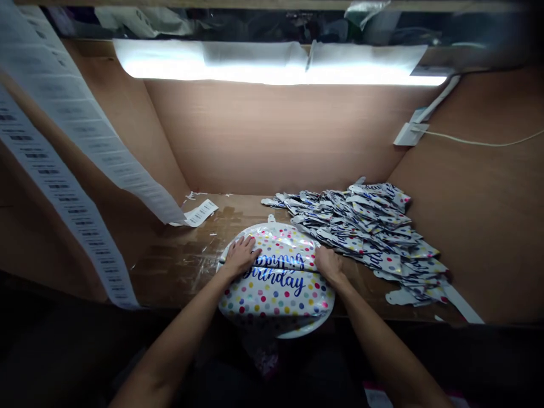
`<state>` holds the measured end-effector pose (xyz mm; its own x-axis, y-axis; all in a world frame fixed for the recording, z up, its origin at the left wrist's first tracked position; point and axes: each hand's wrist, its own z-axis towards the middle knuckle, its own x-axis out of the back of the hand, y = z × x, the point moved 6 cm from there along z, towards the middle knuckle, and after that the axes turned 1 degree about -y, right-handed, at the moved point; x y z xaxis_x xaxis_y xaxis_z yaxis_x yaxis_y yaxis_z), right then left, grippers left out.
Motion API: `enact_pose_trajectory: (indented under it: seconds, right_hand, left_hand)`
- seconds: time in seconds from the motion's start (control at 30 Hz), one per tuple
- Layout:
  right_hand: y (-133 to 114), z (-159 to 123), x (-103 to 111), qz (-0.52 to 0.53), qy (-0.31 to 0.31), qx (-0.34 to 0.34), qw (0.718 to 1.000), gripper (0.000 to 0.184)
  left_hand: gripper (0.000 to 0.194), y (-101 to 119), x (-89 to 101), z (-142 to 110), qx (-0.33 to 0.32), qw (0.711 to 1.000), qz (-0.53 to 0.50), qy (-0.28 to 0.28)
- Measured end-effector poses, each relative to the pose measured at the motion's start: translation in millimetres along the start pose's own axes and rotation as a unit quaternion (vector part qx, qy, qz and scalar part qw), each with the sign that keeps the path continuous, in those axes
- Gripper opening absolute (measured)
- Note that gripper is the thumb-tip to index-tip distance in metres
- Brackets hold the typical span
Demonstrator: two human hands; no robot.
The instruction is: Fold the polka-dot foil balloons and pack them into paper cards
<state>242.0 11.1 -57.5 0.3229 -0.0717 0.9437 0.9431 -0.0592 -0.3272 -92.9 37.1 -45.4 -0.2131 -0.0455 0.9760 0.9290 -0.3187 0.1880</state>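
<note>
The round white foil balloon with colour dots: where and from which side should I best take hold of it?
Take the white dotted foil balloon by its near rim, from your own side: it seems to overhang the edge of the brown wooden bench, so fingers can probably pass under it. Elsewhere the foil lies flat and gives little to pinch.

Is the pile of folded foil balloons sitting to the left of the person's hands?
No, the pile of folded foil balloons lies to the right of the right hand, on the wooden bench.
</note>
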Motion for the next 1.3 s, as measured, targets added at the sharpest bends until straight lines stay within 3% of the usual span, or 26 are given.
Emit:
enact_pose_trajectory:
  seconds: [0.13, 0.3, 0.37, 0.43, 0.57, 0.67, 0.77, 0.83, 0.9, 1.0, 1.07, 1.1, 1.17, 1.23, 1.3]
  right_hand:
    - [32.8, -18.6, 13.0, -0.063, -0.008, -0.094, 0.994, 0.045]
    - [111.7, -81.3, 42.5, -0.148, -0.031, -0.150, 0.977, 0.044]
    - [126.2, -108.4, 46.4, -0.173, -0.034, -0.147, 0.973, 0.044]
    - [127.2, -126.6, 47.5, -0.173, -0.022, -0.146, 0.974, 0.044]
    - [120.5, -137.8, 49.1, -0.149, 0.002, -0.178, 0.973, 0.046]
    - [124.3, -138.5, 50.1, -0.119, -0.016, -0.197, 0.973, 0.046]
    - [126.3, -130.0, 64.2, -0.110, 0.037, -0.165, 0.979, 0.040]
    - [119.0, -112.8, 78.6, -0.083, 0.091, -0.095, 0.988, 0.041]
    - [104.2, -84.6, 89.8, -0.016, 0.098, 0.006, 0.995, 0.061]
    - [75.9, -32.7, 101.8, 0.113, 0.038, 0.129, 0.984, 0.103]
    - [55.5, -3.5, 105.1, 0.224, -0.045, 0.169, 0.959, 0.110]
    - [43.9, 5.3, 106.1, 0.280, -0.095, 0.186, 0.937, 0.101]
    - [21.6, 8.3, 112.7, 0.362, -0.159, 0.221, 0.892, 0.064]
    - [8.6, -5.1, 128.8, 0.376, -0.115, 0.250, 0.885, 0.035]
    - [4.8, -33.4, 146.7, 0.326, -0.012, 0.280, 0.903, 0.028]
  left_hand:
    - [0.064, -19.7, -15.4, -6.4, 0.041, 0.999, 0.015, -0.017]
    - [0.066, -28.1, -4.9, -3.7, 0.078, 0.996, 0.018, -0.041]
    - [0.063, -11.0, -0.1, 5.3, 0.085, 0.995, 0.008, -0.045]
    - [0.066, 20.8, 0.1, 19.2, 0.065, 0.996, -0.008, -0.054]
    - [0.078, 87.3, -15.4, 46.9, 0.036, 0.987, -0.068, -0.138]
    - [0.049, 110.0, -23.6, 58.5, 0.033, 0.973, -0.125, -0.192]
    - [0.027, 116.5, -18.4, 60.3, -0.002, 0.966, -0.153, -0.207]
    - [0.023, 118.8, -7.0, 56.7, -0.025, 0.966, -0.165, -0.197]
    - [0.024, 124.0, 13.9, 50.9, -0.067, 0.969, -0.183, -0.152]
    - [0.023, 132.3, 61.1, 37.2, -0.161, 0.964, -0.211, -0.036]
    - [0.018, 129.5, 94.0, 25.1, -0.206, 0.956, -0.205, 0.033]
    - [0.018, 124.9, 108.8, 18.6, -0.219, 0.955, -0.192, 0.059]
    - [0.024, 110.6, 135.0, 3.8, -0.231, 0.955, -0.151, 0.105]
    - [0.025, 94.5, 154.3, -15.5, -0.240, 0.953, -0.112, 0.146]
    - [0.019, 82.3, 162.7, -40.4, -0.259, 0.946, -0.090, 0.174]
